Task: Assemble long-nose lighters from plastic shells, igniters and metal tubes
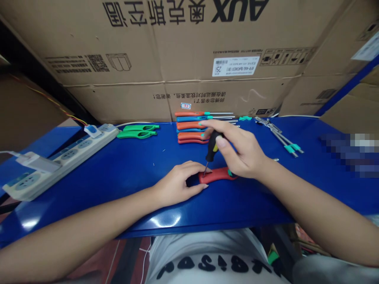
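My right hand (237, 148) is closed around a screwdriver (212, 146) with a black and yellow grip. Its thin shaft points down, and the tip meets the left end of a red plastic handle (217, 176) lying on the table. My left hand (180, 182) pinches that same end between thumb and fingers. A bit of green shows at the handle's right end, partly hidden by my right hand. Just behind lie several orange, blue and red handles (189, 125) in a stack, with green parts and metal rods pointing right.
Two green handle shells (137, 134) lie at left, beside a white power strip (74, 152) with plugs in it. Metal rods with green tips (284, 138) and small green pieces (245, 118) are at back right. A large cardboard box (142, 55) walls off the blue table (118, 169).
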### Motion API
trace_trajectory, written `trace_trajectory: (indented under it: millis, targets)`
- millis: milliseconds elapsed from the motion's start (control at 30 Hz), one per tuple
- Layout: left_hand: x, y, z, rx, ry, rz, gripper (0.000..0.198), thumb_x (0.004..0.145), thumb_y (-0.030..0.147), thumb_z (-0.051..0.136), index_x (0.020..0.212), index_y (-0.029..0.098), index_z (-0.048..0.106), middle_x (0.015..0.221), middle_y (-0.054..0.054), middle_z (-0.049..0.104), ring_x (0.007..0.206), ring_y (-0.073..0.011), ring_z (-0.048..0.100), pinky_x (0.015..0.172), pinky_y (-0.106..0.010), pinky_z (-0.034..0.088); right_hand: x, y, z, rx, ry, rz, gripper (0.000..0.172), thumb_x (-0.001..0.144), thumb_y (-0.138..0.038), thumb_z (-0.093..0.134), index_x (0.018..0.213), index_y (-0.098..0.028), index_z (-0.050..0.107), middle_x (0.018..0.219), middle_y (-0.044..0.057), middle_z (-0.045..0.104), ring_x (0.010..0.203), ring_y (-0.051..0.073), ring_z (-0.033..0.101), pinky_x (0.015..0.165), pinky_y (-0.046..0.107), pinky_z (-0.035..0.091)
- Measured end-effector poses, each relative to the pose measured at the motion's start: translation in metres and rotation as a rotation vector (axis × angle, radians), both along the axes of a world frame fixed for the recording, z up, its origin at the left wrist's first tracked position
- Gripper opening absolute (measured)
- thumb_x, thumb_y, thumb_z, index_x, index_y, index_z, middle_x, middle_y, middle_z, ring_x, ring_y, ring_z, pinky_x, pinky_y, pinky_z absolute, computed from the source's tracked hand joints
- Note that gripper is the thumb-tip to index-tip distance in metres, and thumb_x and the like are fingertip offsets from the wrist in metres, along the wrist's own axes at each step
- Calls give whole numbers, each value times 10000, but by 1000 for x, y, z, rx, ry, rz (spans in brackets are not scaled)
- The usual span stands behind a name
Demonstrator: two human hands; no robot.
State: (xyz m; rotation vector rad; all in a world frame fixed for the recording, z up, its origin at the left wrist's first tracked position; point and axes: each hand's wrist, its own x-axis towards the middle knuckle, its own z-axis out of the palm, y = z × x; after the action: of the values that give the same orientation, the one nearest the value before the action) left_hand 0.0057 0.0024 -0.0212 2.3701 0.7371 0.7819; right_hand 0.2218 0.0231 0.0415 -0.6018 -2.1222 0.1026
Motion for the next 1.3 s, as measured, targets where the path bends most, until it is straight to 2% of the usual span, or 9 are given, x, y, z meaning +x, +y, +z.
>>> trace_trajectory:
  millis: [67,133,267,333,533,733,933,1133,1300]
  targets:
    - [0,0,0,-5,6,-2,323,885,227,723,1199,182,658,1160,-73,726,1089,-205,667,985,-342,525,-2,-1,0,-174,18,96,427,1070,-304,329,1471,-208,443,1256,100,691,830,142,716,711,282,595]
    - [-1,0,0,-8,6,-1,321,882,226,727,1193,179,660,1159,-71,725,1087,-201,666,985,-338,524,-3,0,-1,-223,29,90,409,1054,-330,411,1440,-216,480,1254,90,689,797,131,705,647,249,576]
    - [-1,0,-3,9,-15,1,307,884,234,728,1179,176,664,1171,-78,721,1114,-205,662,1001,-337,521,3,3,-2,104,49,-188,374,854,-461,747,1114,-198,693,1027,56,762,781,169,709,707,266,568]
    - [-1,1,-4,19,-26,0,293,886,235,726,1166,172,669,1161,-81,724,1114,-205,665,1000,-335,524,6,3,-1,191,12,-242,400,846,-500,745,1107,-198,706,984,60,776,776,184,717,748,289,572]
    - [-1,1,-2,9,-15,-5,290,885,222,727,1164,165,669,1145,-76,727,1096,-197,668,992,-334,530,2,0,3,-165,7,63,399,1062,-317,380,1420,-219,525,1205,71,722,770,133,715,679,274,583]
    - [-1,0,-2,14,-34,-10,291,884,226,730,1164,167,673,1151,-77,725,1103,-195,667,995,-330,530,2,-1,1,173,18,-182,255,927,-414,664,1066,-203,699,917,48,765,744,174,709,694,277,563]
    - [-2,2,-3,17,-13,-5,294,880,219,731,1163,167,670,1143,-75,729,1099,-198,667,995,-329,527,0,-1,4,-178,-11,81,386,1068,-262,352,1425,-198,484,1134,68,729,692,115,683,681,268,570]
    - [-1,1,-2,13,-31,-10,289,888,227,723,1168,180,668,1154,-76,721,1106,-202,669,999,-345,533,2,0,3,142,-10,-94,270,953,-390,631,1127,-186,667,1021,77,747,879,198,707,802,315,571]
    - [-1,1,-1,5,-10,-5,277,881,227,730,1148,177,670,1141,-75,729,1098,-205,670,991,-346,535,0,-1,4,-156,-9,93,402,1070,-237,319,1431,-190,488,1191,82,705,769,125,696,760,288,582]
